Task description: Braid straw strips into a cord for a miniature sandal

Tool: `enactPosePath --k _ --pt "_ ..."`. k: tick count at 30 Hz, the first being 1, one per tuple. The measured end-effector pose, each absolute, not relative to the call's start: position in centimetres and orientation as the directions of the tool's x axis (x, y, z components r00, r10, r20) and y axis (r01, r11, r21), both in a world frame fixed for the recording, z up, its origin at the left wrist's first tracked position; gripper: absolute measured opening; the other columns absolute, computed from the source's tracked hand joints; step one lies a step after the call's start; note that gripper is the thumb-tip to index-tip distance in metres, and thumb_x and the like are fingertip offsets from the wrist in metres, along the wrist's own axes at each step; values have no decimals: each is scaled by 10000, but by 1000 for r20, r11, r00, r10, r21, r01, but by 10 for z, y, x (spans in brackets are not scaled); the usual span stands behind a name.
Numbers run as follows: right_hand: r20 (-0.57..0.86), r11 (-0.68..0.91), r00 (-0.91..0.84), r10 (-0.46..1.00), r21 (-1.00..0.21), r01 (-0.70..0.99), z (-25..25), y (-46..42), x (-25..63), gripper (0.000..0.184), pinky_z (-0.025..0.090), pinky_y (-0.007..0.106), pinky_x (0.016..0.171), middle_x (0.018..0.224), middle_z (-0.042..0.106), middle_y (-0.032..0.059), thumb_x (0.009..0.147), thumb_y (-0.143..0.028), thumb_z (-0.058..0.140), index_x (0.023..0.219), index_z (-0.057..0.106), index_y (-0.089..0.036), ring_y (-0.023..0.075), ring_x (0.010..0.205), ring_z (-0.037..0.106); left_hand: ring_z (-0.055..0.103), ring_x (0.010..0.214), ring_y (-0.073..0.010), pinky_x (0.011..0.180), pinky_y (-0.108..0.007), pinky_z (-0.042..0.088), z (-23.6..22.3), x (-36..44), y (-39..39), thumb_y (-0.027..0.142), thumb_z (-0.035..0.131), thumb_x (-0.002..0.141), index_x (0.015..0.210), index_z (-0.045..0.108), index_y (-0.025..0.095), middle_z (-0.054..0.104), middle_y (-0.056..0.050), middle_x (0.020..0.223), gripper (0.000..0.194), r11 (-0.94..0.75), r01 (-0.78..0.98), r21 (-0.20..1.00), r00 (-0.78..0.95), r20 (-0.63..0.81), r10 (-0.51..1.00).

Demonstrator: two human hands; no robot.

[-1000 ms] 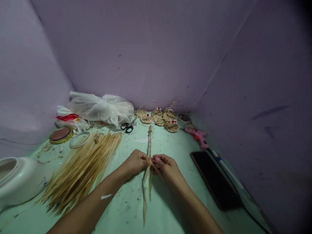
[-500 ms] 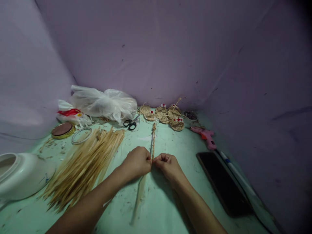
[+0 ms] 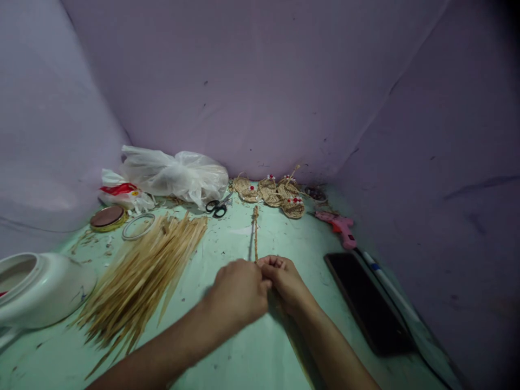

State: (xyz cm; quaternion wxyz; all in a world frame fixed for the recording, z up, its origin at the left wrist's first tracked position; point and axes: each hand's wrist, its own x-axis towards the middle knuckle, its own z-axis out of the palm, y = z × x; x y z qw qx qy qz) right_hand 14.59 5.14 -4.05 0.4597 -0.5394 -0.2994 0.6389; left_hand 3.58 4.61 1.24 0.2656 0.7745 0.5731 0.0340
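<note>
A thin twisted straw cord (image 3: 255, 235) runs from the middle of the table toward me, its knotted end pointing away. My right hand (image 3: 287, 281) is closed in a pinch at the cord's near end. Against it, my left hand (image 3: 241, 287) is also closed, fingers curled in at the same spot, and its back hides much of the grip. A loose pale strand (image 3: 300, 355) trails toward me beneath my right forearm. To the left lies a spread bundle of dry straw strips (image 3: 138, 287).
Black-handled scissors (image 3: 216, 208), a plastic bag (image 3: 182, 176) and small woven pieces with beads (image 3: 270, 192) line the back. On the right are a pink glue gun (image 3: 341, 225), a phone (image 3: 368, 303) and a pen (image 3: 382, 276). A white jar (image 3: 57, 292) lies at left.
My left hand has moved right and nearer to me, over beside my right hand. The loose strand has swung from the left side to the right, under my right forearm.
</note>
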Motion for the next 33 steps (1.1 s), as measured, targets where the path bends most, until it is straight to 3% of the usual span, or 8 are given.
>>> enactPosePath --k 2,5,8,12,15,18,26,33 --pt "-423 -421 -56 904 -865 -271 -39 51 150 75 198 175 370 429 482 -45 550 -174 596 563 547 -119 24 344 324 544 558 -131 527 -224 370 16 26 63 310 400 749 679 627 120 600 -71 623 304 -109 807 581 238 -151 959" --pt "-435 -447 -104 894 -858 -253 -37 52 154 104 150 183 357 444 495 -43 574 -211 607 589 558 -120 13 324 280 449 364 -80 383 -203 314 10 22 80 246 437 694 903 587 124 585 -19 606 285 240 557 795 211 -415 885" --pt "-406 -431 -148 902 -867 -249 -39 53 155 110 223 182 393 453 518 -22 581 -218 604 571 555 -120 34 366 362 441 351 -79 337 -191 292 -5 26 83 239 472 643 752 581 100 538 -11 546 207 424 358 832 404 -547 733" --pt "-349 -369 -155 924 -921 -127 -47 55 155 80 313 202 471 522 573 18 579 -199 576 599 568 -122 81 466 470 388 339 -72 346 -189 267 -18 29 82 228 463 612 560 536 114 448 16 431 145 365 473 802 365 -555 747" --pt "-233 -223 -22 972 -952 210 -50 52 155 62 298 210 461 534 571 20 600 -182 532 595 569 -133 91 469 455 335 371 -60 376 -188 203 -25 29 83 181 456 562 476 512 123 347 41 382 117 125 666 735 275 -398 875" --pt "-48 -54 25 999 -831 554 -45 45 155 133 285 225 474 556 580 30 651 -178 483 626 610 -153 112 507 466 331 430 -63 407 -196 195 -32 30 83 167 441 540 438 515 124 331 36 401 133 -48 717 696 294 -240 925" --pt "-24 -126 149 989 -672 729 -26 24 147 171 201 276 461 512 599 83 673 -256 520 566 633 -183 137 434 446 347 431 -83 414 -207 227 -37 33 80 173 447 519 446 533 132 392 25 397 121 173 586 791 257 -385 886" --pt "18 -3 12 1000 -432 902 -20 10 129 212 162 293 476 652 629 95 697 -165 448 749 653 -166 140 464 475 309 390 -57 398 -191 232 -24 33 79 119 430 494 466 545 114 414 37 385 119 234 468 852 332 -414 847"
